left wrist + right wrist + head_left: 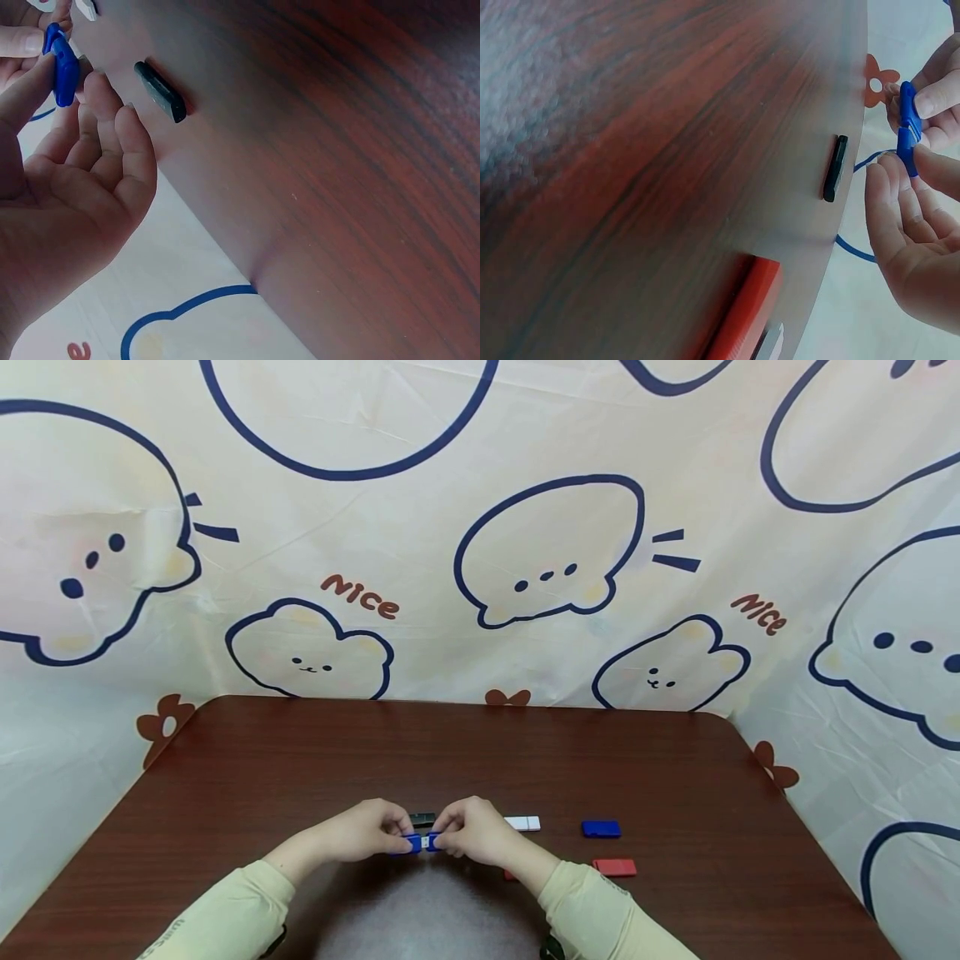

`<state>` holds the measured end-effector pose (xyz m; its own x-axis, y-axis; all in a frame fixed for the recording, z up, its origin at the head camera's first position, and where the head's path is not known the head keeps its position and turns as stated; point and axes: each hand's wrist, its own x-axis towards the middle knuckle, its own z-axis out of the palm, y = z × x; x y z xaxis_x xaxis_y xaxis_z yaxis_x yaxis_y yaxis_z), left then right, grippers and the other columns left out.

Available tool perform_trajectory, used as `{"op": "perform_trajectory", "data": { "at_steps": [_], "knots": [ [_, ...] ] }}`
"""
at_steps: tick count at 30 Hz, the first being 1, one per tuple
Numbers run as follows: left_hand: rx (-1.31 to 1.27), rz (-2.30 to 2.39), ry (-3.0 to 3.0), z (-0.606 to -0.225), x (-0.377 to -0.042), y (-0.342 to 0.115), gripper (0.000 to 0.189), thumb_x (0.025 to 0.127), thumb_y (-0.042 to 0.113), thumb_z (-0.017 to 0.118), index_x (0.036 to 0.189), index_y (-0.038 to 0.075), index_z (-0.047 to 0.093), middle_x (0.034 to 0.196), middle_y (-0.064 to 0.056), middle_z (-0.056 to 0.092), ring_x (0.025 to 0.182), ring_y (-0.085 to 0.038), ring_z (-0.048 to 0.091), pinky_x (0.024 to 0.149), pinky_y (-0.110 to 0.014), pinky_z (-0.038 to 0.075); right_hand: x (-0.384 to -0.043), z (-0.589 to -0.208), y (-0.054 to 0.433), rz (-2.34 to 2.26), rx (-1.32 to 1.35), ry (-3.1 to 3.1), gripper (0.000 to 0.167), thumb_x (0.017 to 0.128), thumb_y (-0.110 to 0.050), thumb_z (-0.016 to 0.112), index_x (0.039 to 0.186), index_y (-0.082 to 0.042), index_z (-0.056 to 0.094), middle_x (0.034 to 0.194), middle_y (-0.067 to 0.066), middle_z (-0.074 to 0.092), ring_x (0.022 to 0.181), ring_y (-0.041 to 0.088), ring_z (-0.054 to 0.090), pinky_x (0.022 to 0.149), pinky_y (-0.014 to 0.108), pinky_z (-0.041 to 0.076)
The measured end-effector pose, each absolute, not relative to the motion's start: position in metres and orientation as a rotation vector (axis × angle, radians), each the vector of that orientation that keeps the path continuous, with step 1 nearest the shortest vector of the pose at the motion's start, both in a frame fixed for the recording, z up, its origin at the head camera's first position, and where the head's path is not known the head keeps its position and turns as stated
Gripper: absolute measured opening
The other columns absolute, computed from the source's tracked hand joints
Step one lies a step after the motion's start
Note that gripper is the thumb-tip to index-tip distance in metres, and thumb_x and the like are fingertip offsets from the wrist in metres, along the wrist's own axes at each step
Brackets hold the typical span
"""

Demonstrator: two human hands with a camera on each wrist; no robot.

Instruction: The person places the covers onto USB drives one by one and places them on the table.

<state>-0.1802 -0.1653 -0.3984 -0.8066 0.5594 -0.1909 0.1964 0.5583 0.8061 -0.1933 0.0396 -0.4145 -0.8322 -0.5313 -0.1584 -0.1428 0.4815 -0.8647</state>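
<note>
Over the table, both hands hold a blue USB flash drive (414, 843) between them, its parts lined up end to end. A silver plug (425, 842) shows between the two blue parts. My left hand (367, 831) pinches the left part between thumb and fingers. My right hand (477, 832) pinches the right blue part (907, 152) the same way, its other fingers loosely bent below in the right wrist view. A black USB stick (161, 91) lies on the table just beyond the hands, partly covered by them in the head view.
Right of the hands lie a white USB stick (522, 823), a blue one (601, 829) and a red one (614, 867). Another red piece (511, 876) is mostly hidden by my right forearm. A printed cloth (420, 543) hangs around the brown table (360, 752).
</note>
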Motion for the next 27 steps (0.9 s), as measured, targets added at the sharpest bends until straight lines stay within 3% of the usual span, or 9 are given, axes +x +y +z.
{"op": "perform_trajectory", "data": {
  "at_steps": [14,27],
  "knots": [
    [0.630,1.163,2.343,-0.4011,-0.1805,-0.1633,0.011,0.087,0.016,0.065,0.084,0.005,0.064,0.069,0.004,0.054,0.063,-0.007,0.045,0.055,-0.020,0.036,-0.1912,-0.4131,0.0376,-1.311,-0.582,2.327,0.006,0.080,0.000,0.068,0.086,0.002,0.069,0.072,0.015,0.068,0.063,0.023,0.064,0.058,0.033,0.054],
    [0.659,1.154,2.352,-0.4009,-0.1802,-0.1621,0.011,0.086,0.016,0.065,0.083,0.005,0.064,0.066,0.006,0.052,0.060,-0.005,0.044,0.054,-0.019,0.035,-0.1890,-0.4124,0.0367,-1.305,-0.579,2.330,0.006,0.080,0.000,0.068,0.086,0.002,0.069,0.072,0.015,0.068,0.062,0.022,0.064,0.058,0.034,0.054]
  ]
}}
